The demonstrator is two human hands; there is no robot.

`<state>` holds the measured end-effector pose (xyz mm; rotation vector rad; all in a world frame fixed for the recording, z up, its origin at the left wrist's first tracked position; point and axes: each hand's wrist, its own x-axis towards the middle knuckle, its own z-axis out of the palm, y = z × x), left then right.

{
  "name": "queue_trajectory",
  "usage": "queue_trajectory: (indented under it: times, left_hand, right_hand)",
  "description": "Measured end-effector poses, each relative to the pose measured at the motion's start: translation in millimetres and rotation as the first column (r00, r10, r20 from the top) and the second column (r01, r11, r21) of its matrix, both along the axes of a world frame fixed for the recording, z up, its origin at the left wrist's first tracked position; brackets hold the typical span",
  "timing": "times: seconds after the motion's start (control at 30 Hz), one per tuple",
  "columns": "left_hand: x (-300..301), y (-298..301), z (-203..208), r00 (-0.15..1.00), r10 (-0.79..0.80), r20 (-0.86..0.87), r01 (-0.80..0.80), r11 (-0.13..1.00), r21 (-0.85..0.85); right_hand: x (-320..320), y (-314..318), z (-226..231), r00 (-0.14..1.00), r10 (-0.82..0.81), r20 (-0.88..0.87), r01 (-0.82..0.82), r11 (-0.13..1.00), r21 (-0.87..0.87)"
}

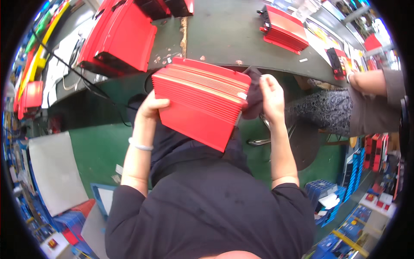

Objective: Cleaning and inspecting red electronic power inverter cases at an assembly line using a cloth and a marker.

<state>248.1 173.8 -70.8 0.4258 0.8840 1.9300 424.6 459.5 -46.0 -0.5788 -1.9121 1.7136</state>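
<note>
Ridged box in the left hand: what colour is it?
The ridged box is bright red; it shows best in the head view.

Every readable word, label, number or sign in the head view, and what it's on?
None can be read, so nothing to quote.
Red finned case in the left hand: no legible print; its small white patch is too blurred to tell.
White paper on the workbench: too blurred.
White sheet on the blue crates: too small.
</note>
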Motion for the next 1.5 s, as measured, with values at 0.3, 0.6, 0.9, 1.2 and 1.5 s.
queue_trajectory:
  times: [0.3,0.6,0.9,1.2,1.5]
  left_hand:
    - [45.8,64.7,44.5,0.01,-0.598,-0.802,-0.419,0.725,-0.546]
    - [-19.2,67.0,47.7,0.481,-0.735,-0.478,0.3,0.65,-0.699]
    - [-26.5,35.3,3.0,0.709,-0.521,-0.475,0.375,0.849,-0.372]
    - [-4.2,35.7,10.2,0.796,-0.412,-0.443,0.262,0.895,-0.361]
    - [29.9,67.3,68.3,0.033,-0.603,-0.797,-0.349,0.74,-0.575]
  right_hand:
    - [-20.5,-19.3,29.8,0.983,-0.066,-0.17,0.019,0.965,-0.262]
    - [-27.6,-52.2,3.5,0.92,0.389,0.039,-0.254,0.518,0.817]
    - [-27.4,-49.3,0.7,0.928,0.368,0.06,-0.244,0.478,0.844]
    - [-2.0,-53.6,21.2,0.799,0.596,0.085,-0.521,0.614,0.593]
    - [-8.4,-1.7,-19.9,0.943,-0.319,-0.097,0.271,0.902,-0.336]
